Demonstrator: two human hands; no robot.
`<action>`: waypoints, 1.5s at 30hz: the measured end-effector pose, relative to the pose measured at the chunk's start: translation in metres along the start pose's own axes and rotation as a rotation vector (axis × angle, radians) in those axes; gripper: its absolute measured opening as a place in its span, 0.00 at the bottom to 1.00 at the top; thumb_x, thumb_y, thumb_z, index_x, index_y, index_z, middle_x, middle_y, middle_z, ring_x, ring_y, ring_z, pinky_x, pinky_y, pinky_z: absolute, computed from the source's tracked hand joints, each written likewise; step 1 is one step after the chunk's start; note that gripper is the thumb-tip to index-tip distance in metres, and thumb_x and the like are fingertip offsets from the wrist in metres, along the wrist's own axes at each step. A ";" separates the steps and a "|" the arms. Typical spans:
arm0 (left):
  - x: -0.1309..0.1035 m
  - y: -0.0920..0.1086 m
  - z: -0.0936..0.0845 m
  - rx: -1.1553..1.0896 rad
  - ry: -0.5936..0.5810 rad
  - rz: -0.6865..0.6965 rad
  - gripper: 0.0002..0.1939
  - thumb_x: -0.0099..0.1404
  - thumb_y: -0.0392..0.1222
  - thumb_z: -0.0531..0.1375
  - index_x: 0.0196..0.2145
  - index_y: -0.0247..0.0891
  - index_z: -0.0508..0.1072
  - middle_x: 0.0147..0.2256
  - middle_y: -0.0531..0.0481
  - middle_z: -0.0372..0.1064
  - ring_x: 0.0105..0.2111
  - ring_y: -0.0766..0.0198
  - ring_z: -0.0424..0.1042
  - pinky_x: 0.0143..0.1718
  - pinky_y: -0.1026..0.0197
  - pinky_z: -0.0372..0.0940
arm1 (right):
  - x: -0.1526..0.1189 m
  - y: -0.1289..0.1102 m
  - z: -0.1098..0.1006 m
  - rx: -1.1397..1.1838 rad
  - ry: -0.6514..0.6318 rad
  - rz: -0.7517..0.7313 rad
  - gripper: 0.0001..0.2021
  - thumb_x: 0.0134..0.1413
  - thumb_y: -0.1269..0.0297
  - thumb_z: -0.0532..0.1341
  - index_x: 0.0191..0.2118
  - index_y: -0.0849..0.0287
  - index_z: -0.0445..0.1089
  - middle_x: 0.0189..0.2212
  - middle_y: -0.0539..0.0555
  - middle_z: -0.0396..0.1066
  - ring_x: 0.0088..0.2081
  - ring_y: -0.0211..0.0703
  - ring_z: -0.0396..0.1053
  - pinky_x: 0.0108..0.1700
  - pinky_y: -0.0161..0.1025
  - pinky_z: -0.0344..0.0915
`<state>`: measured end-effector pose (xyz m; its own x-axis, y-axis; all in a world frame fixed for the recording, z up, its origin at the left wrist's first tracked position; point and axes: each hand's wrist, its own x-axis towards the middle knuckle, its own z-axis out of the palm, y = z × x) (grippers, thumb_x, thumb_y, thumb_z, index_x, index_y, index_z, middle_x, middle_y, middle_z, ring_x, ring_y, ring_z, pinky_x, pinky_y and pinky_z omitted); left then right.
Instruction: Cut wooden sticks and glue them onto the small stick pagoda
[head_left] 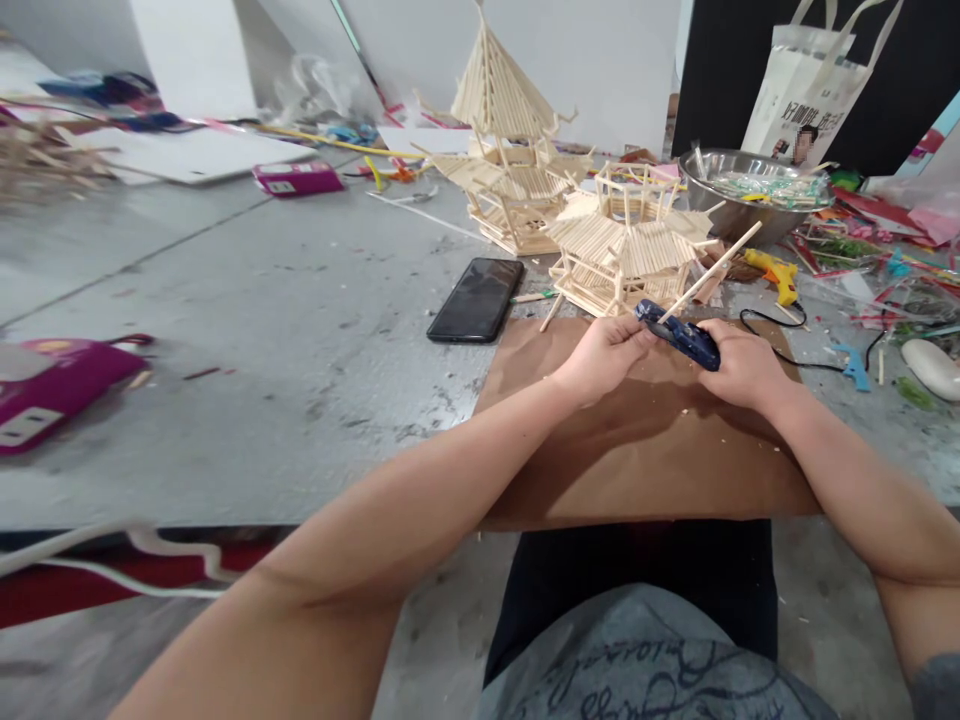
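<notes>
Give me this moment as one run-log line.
left hand: fingertips at head of blue tool; right hand: gripping blue tool; wooden stick: slanting up from tool; nearer stick model: behind tool; phone: beside brown sheet

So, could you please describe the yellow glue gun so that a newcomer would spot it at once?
Find the large steel bowl at the back right. Just in front of it lies the glue gun, close to a looping black cord. Its yellow, pistol-like body sets it apart from the smaller, light-blue piece nearer the person and farther right.
</notes>
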<state>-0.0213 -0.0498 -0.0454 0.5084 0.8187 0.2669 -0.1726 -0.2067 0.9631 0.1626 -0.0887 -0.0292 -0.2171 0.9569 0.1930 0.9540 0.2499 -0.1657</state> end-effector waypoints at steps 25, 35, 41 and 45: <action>-0.001 0.009 -0.018 -0.388 -0.310 -0.410 0.17 0.47 0.49 0.67 0.25 0.32 0.69 0.12 0.63 0.42 0.11 0.79 0.40 0.12 0.73 0.36 | -0.003 -0.005 -0.005 -0.102 -0.074 -0.032 0.14 0.43 0.62 0.53 0.38 0.59 0.65 0.31 0.56 0.73 0.33 0.47 0.70 0.33 0.38 0.56; -0.001 0.002 0.004 0.244 0.217 0.002 0.06 0.57 0.40 0.58 0.26 0.34 0.67 0.17 0.57 0.54 0.18 0.73 0.52 0.20 0.68 0.49 | 0.002 -0.007 -0.003 -0.131 -0.059 0.089 0.15 0.44 0.60 0.54 0.39 0.58 0.65 0.31 0.57 0.74 0.33 0.52 0.71 0.33 0.40 0.58; -0.003 0.001 0.010 0.337 0.247 0.084 0.07 0.60 0.37 0.54 0.25 0.34 0.68 0.19 0.56 0.58 0.21 0.72 0.55 0.24 0.67 0.52 | 0.001 -0.006 -0.001 -0.092 -0.023 0.066 0.18 0.43 0.61 0.55 0.43 0.59 0.64 0.35 0.58 0.73 0.37 0.52 0.70 0.34 0.41 0.59; -0.004 0.004 0.005 0.034 0.101 -0.037 0.13 0.57 0.47 0.59 0.23 0.35 0.65 0.14 0.60 0.48 0.14 0.75 0.46 0.16 0.67 0.43 | -0.001 -0.007 -0.004 -0.073 -0.044 0.036 0.18 0.42 0.62 0.55 0.43 0.58 0.64 0.35 0.57 0.73 0.37 0.52 0.70 0.34 0.40 0.59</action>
<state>-0.0193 -0.0565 -0.0425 0.4262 0.8755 0.2278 -0.1258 -0.1920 0.9733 0.1574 -0.0918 -0.0239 -0.1901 0.9710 0.1451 0.9735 0.2055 -0.1002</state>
